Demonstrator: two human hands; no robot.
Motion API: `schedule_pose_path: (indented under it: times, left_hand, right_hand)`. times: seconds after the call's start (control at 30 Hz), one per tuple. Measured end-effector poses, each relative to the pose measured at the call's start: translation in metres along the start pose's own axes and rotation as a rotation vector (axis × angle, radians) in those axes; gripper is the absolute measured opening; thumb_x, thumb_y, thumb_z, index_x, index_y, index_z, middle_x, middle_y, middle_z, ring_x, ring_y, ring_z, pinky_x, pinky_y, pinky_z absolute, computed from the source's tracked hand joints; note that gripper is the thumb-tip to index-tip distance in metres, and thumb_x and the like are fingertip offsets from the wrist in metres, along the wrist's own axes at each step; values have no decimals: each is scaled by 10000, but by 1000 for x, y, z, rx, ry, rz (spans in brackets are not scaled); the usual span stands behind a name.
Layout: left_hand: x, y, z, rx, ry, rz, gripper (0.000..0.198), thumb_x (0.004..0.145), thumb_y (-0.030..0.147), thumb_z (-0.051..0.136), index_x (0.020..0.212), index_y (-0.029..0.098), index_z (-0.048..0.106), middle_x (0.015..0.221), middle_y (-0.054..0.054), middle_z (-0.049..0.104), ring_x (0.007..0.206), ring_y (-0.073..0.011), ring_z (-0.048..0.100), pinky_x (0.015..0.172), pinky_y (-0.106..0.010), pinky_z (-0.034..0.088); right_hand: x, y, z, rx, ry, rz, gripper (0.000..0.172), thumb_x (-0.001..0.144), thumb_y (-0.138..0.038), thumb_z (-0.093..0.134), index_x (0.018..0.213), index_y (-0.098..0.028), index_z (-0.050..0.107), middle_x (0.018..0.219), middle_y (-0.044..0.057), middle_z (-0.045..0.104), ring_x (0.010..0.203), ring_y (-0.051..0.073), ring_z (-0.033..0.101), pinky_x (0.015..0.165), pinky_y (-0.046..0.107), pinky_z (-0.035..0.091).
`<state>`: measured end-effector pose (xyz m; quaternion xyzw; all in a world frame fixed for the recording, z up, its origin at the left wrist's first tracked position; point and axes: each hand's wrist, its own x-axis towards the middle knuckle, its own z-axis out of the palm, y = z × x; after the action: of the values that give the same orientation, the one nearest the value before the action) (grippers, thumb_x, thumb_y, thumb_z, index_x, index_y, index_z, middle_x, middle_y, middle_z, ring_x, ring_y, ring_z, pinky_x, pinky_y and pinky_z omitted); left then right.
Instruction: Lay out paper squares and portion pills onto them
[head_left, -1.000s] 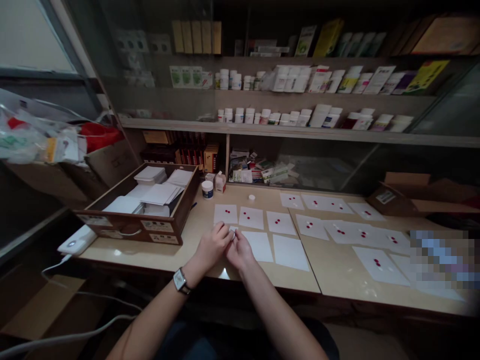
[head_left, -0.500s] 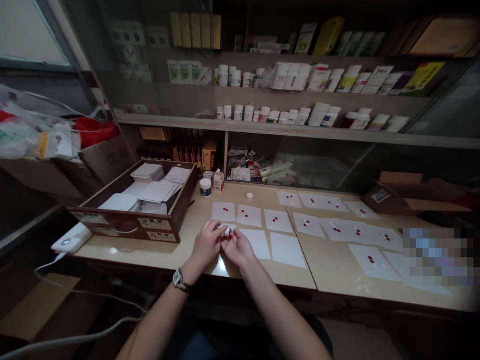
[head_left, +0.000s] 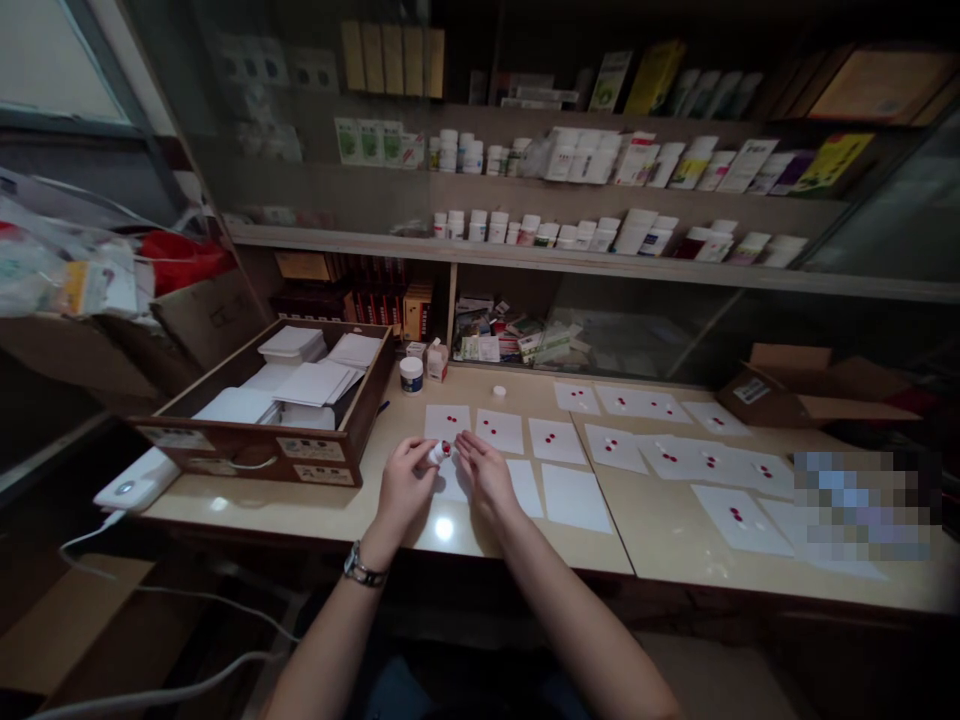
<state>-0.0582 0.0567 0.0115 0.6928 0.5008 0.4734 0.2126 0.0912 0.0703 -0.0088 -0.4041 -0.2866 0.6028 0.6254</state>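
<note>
My left hand (head_left: pixel 405 485) is closed round a small white pill bottle (head_left: pixel 437 453), tilted with its open mouth to the right. Red pills (head_left: pixel 446 449) show at the mouth. Close beside it, my right hand (head_left: pixel 486 475) is turned with its fingers stretched out and slightly cupped; whether pills lie in its palm is hidden. Under and around both hands lie white paper sheets (head_left: pixel 574 498), some bearing a pair of red pills (head_left: pixel 550 438). A white cap (head_left: pixel 499 391) rests behind the sheets.
A wooden drawer (head_left: pixel 247 462) of stacked papers stands left, near a lidded jar (head_left: pixel 411 376) and a small box (head_left: pixel 437 362). More papers with pills (head_left: pixel 666 456) spread right, before an open carton (head_left: pixel 787 385). Shelves of medicine bottles (head_left: pixel 576 236) rise behind.
My hands have moved slightly apart. The bottle has swung so its mouth faces right, and my right palm has turned from facing up to facing the bottle.
</note>
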Motion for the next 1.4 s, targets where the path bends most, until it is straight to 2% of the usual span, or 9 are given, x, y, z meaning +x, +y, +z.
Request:
schedule_pose_path:
  times: [0.23,0.47,0.63,0.87,0.97,1.07,1.2,1.3,1.4]
  left_hand:
    - [4,-16,-8,-170,109,-181,348,668,197,690,1010,136,707,980,-91,658,926,-217,641,815,-308,519]
    - [-3,-30,-2,-183,117,-240,364,717,212,673,1075,146,683,1043,-103,665,951,-210,636,852,-328,505]
    - [-4,-34,-3,-220,170,-273,380,728,252,680,1093,145,672,1083,-116,658,972,-211,636,856,-319,506]
    - [-3,-33,-2,-286,183,-289,390,712,245,696,1088,143,680,1073,-112,658,961,-206,631,843,-301,500]
    - [-4,-30,-4,-300,164,-277,386,712,233,694,1088,151,681,1073,-103,649,939,-193,630,774,-261,505]
    - [-4,-22,-6,-264,113,-218,359,720,202,676,1075,154,683,1050,-89,630,898,-181,624,720,-248,507]
    - [-3,1,-1,-133,-32,1,362,760,95,585,1100,189,663,1052,-71,603,920,-172,608,777,-275,518]
    - [-4,22,9,186,-159,246,346,807,60,528,1095,212,647,1056,-78,597,991,-200,565,834,-328,513]
    - [-4,36,22,454,-289,449,224,864,108,519,1031,203,634,1013,-85,598,971,-217,536,771,-326,523]
  right_hand:
    - [3,-5,7,-920,-242,-353,492,763,-106,513,1244,-177,587,1261,118,627,1167,249,578,1047,480,394]
    - [0,10,16,-1233,-344,-412,613,820,-104,435,1428,-98,363,1484,182,372,1371,268,367,1112,474,324]
    - [0,17,11,-1418,-387,-479,685,790,-44,430,1459,-114,301,1432,186,443,1332,294,422,1141,534,221]
    - [-3,13,13,-1567,-417,-503,548,888,-155,352,1434,-109,361,1469,186,395,1382,263,346,1152,535,175]
    - [1,-10,10,-1411,-366,-536,527,872,-198,400,1394,-136,438,1448,166,438,1378,258,353,1161,544,130]
    - [2,-37,0,-964,-138,-513,450,861,-267,460,1294,-192,552,1382,131,529,1308,251,451,1142,518,221]
    - [-14,-42,-12,-260,-22,-95,275,845,-341,560,1041,-188,678,1162,117,677,1089,231,623,993,429,439]
    - [-32,-27,-15,173,-10,257,216,900,-288,506,896,-146,669,928,105,721,882,172,682,852,324,521]
    - [-40,-19,-18,476,77,387,240,936,-189,420,779,-162,600,720,41,673,688,122,661,697,238,544]
